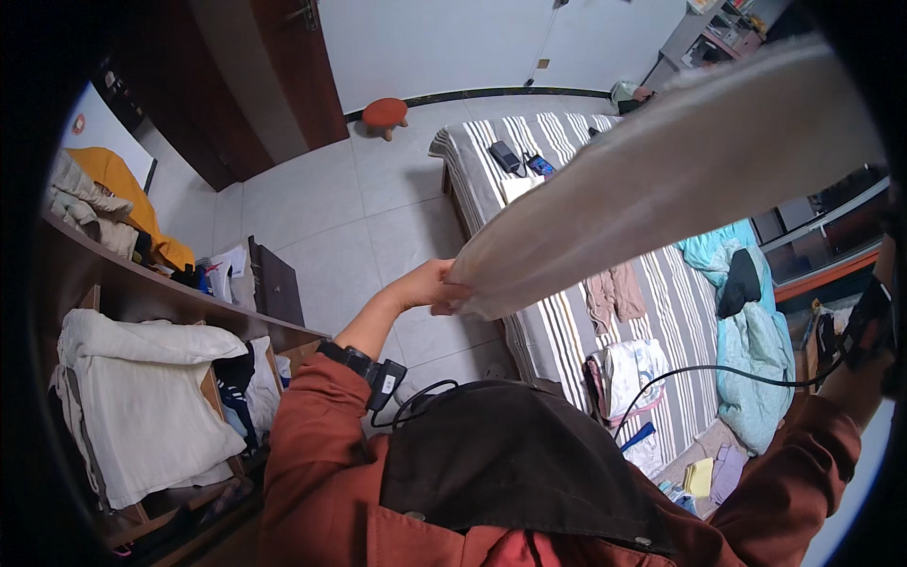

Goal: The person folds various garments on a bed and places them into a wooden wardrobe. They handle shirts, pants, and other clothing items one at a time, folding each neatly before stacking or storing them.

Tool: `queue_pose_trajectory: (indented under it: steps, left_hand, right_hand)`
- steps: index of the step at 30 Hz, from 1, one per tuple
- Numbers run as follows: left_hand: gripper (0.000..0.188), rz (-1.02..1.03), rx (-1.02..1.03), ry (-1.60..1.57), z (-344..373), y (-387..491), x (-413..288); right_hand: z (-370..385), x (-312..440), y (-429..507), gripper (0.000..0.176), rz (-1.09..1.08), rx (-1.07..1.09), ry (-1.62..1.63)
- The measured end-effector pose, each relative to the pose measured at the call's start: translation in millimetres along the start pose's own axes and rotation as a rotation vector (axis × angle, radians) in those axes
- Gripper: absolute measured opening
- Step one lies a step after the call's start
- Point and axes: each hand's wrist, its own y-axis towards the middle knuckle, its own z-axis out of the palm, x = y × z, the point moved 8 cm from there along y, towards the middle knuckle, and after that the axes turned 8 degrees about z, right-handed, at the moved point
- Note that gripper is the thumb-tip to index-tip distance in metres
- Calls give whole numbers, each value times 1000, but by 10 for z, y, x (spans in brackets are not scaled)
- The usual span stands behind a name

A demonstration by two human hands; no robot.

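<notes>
A pale beige cloth [638, 191] is stretched aslant in the air above a bed, its surface slightly blurred. My left hand [436, 287] pinches its near-left corner between thumb and fingers. My right arm reaches up at the right rim, with a black band around the wrist. Only a dim sliver of my right hand [886, 259] shows there, and its grip is lost in the dark edge. Below the cloth, brown trousers [615, 299] and a folded white printed garment [631, 372] lie on the striped bedspread [684, 312].
At left, an open cabinet holds a white garment [149, 404]. An open drawer [276, 283] juts out. A phone [541, 165] and black device [504, 156] lie on the bed, beside a turquoise quilt [755, 386]. A red stool [385, 113] stands by the wall. A cable [716, 368] hangs from my right wrist.
</notes>
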Motion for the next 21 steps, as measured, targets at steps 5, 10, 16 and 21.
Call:
queue_pose_trajectory:
  steps: [5, 10, 16, 21]
  left_hand:
    - [38, 96, -171, -309, -479, -248, 169]
    - [31, 29, -364, -467, -920, -580, 226]
    - [27, -75, -446, -552, -786, -393, 16]
    - [20, -36, -307, -607, -321, 136, -320]
  right_hand:
    - [-582, -874, -36, 52, 203, -8, -23]
    - [-628, -2322, -563, 43, 336, -168, 46]
    - [459, -3334, -1052, 29, 608, -8, 303]
    - [1392, -3217, -1132, 40, 586, 262, 280]
